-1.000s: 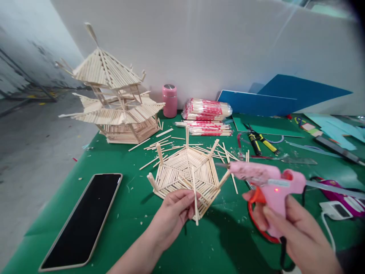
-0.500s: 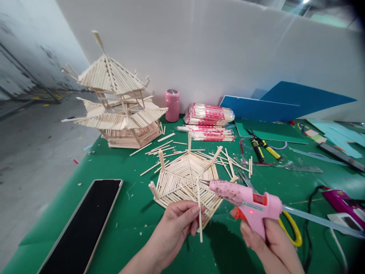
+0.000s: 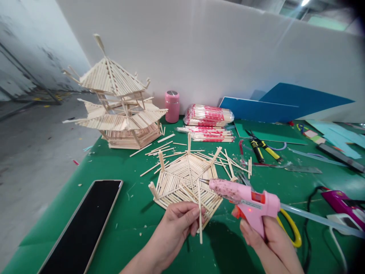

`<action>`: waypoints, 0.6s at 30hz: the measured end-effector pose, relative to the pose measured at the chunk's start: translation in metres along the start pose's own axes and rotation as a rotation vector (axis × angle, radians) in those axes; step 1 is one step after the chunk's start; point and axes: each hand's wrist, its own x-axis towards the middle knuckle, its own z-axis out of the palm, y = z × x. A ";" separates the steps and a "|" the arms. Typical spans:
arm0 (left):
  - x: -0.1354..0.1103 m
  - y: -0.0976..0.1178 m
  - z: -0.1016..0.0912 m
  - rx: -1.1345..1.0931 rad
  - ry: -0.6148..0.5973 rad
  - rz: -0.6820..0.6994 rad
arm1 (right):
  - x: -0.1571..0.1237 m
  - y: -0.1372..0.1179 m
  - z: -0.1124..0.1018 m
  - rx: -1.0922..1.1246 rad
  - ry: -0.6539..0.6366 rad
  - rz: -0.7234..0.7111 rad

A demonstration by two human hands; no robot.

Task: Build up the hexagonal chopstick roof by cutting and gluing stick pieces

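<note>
My left hand (image 3: 182, 222) pinches a thin wooden stick (image 3: 200, 228) between thumb and fingers, its far end pointing away from me. Wrapped round the handle of a pink hot glue gun (image 3: 242, 196) is my right hand (image 3: 268, 243). The gun's metal nozzle is at the stick's far end; whether they touch I cannot tell. Beneath and beyond lies a many-sided roof panel (image 3: 173, 184) made of sticks, with short upright posts at its corners. My left hand hides part of its near edge. A clear glue stick (image 3: 313, 215) runs out of the gun's back.
At the back left stands a stick pagoda (image 3: 122, 118). Nearby are a pink flask (image 3: 172, 107), bagged sticks (image 3: 209, 116), loose sticks (image 3: 162, 150), yellow-black pliers (image 3: 262, 146), yellow-handled scissors (image 3: 296, 232), and a phone (image 3: 85, 224) at left. A purple power strip (image 3: 339, 201) lies at right.
Both hands keep their grips and stay almost in place. The glue gun has shifted very slightly left; the view has moved a little.
</note>
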 end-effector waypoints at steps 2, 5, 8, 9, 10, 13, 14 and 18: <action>0.001 0.000 0.000 0.002 0.003 0.006 | 0.001 0.003 -0.001 -0.021 -0.001 -0.035; 0.001 0.001 0.000 0.002 0.004 0.008 | 0.002 0.009 -0.005 -0.086 -0.039 -0.106; 0.001 0.000 -0.001 -0.003 0.002 0.003 | 0.002 0.012 -0.008 -0.109 -0.073 -0.126; 0.001 -0.001 -0.001 -0.002 0.001 0.004 | 0.002 0.011 -0.008 -0.096 -0.076 -0.126; 0.001 -0.001 -0.001 0.000 -0.001 0.003 | 0.002 0.010 -0.008 -0.078 -0.075 -0.124; 0.001 -0.002 -0.002 0.003 -0.014 -0.002 | 0.001 0.004 -0.005 -0.021 -0.028 -0.087; 0.001 -0.002 -0.002 0.003 -0.019 -0.004 | 0.001 0.002 -0.005 -0.012 -0.009 -0.072; 0.001 -0.001 -0.003 0.006 -0.020 -0.003 | 0.003 0.001 -0.005 -0.040 -0.008 -0.085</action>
